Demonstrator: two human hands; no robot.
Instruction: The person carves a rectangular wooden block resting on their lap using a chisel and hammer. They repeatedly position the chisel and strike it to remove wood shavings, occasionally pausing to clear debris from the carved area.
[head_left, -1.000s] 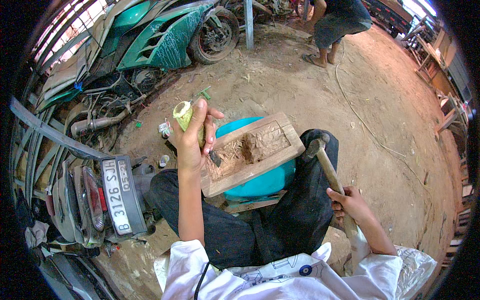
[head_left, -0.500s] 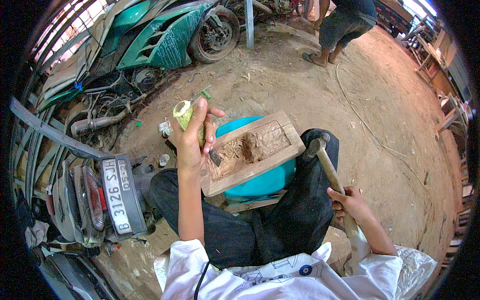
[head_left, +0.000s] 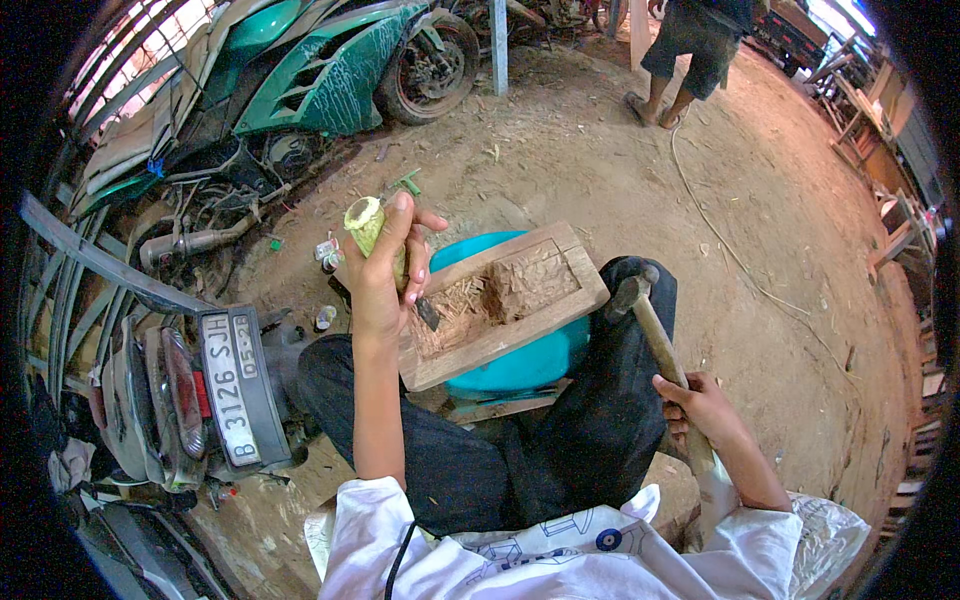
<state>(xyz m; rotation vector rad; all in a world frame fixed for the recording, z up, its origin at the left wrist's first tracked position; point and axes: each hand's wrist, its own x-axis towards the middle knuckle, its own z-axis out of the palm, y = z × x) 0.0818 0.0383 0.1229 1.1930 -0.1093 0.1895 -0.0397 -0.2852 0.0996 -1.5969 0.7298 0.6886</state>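
Note:
My left hand (head_left: 385, 270) grips a chisel (head_left: 372, 232) with a pale green handle, its dark blade tip set in the hollow of a rectangular wooden block (head_left: 500, 300). The block has a carved recess full of chips and lies across a turquoise plastic tub (head_left: 520, 362) between my knees. My right hand (head_left: 700, 405) holds the wooden shaft of a hammer (head_left: 650, 325), whose head hovers just off the block's right end. I sit in dark trousers and a white shirt.
A green motorcycle (head_left: 330, 70) and scrap parts lie at upper left. A motorbike's rear with a number plate (head_left: 228, 385) stands close at my left. Another person's legs (head_left: 680, 60) stand at the top. Wooden furniture (head_left: 895, 215) lines the right edge of the dirt floor.
Both hands keep nearly the same pose. The person at the top has stepped a little further away to the right.

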